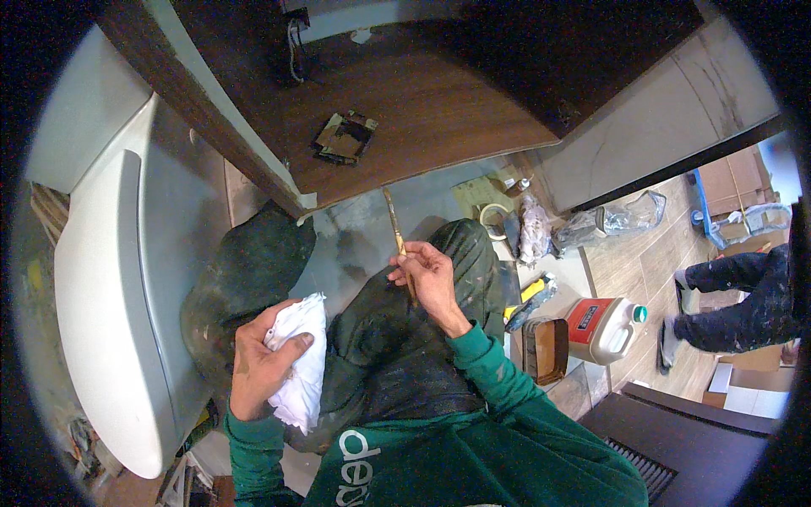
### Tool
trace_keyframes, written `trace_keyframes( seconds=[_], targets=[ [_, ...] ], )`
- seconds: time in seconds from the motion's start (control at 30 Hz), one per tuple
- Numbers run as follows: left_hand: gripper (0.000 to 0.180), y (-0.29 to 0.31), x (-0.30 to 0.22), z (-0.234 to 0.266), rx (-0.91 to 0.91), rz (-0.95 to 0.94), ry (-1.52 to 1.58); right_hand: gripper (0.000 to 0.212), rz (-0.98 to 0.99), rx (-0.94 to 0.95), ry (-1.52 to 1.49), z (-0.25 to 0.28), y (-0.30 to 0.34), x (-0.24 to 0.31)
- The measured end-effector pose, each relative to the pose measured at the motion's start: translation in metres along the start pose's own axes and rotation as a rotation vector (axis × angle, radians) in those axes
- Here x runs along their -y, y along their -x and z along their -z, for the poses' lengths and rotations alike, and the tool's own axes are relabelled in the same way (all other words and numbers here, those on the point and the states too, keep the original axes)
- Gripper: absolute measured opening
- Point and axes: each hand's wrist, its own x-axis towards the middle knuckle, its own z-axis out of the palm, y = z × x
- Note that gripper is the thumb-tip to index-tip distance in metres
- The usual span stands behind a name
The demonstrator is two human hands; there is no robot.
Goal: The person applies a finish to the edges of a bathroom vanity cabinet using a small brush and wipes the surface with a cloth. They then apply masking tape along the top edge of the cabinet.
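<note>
My left hand point(263, 359) is closed round a crumpled white cloth point(302, 359), thumb pressed on top of it, above my left thigh. Between the fingers of my right hand point(428, 280) is a thin brush-like stick point(394, 221), brown and stained. It points up and away, its far end close to the front edge of the brown wooden cabinet floor point(439, 127). Whether that end has bristles is too small to tell. The cloth and the stick are apart, with my dark trousers beneath them.
A small square frame-like piece point(345, 137) lies in the cabinet. At right are a tape roll point(493, 221), a yellow-and-black tool point(532, 293), an open brown box point(546, 351) and a jug with a green cap point(604, 330). Another person's legs point(731, 302) stand beyond. A white curved panel point(106, 313) is at left.
</note>
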Motion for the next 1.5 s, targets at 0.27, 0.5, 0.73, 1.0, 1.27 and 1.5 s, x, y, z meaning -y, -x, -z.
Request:
trace_keyframes(
  seconds=[0.27, 0.5, 0.73, 1.0, 1.27, 1.5],
  targets=[
    [0.044, 0.0, -0.001, -0.001, 0.017, -0.001, 0.034, 0.022, 0.059, -0.037, -0.009, 0.001, -0.006, 0.002],
    [0.045, 0.001, -0.006, 0.0, 0.015, -0.027, -0.004, 0.022, 0.018, 0.044, 0.033, -0.007, -0.003, -0.008],
    [0.046, 0.0, -0.001, 0.0, 0.02, 0.007, 0.012, 0.023, 0.035, -0.027, 0.042, 0.006, -0.008, 0.0],
    [0.045, -0.001, 0.001, 0.0, 0.019, 0.001, 0.0, 0.023, 0.074, -0.008, 0.032, 0.006, -0.002, -0.001],
    [0.045, 0.0, 0.004, -0.001, 0.009, 0.023, 0.035, 0.023, 0.048, -0.089, 0.034, 0.017, -0.007, 0.011],
    [0.046, 0.0, 0.002, 0.0, -0.001, 0.0, -0.064, 0.023, 0.083, -0.048, -0.012, 0.017, -0.004, 0.005]
  ],
)
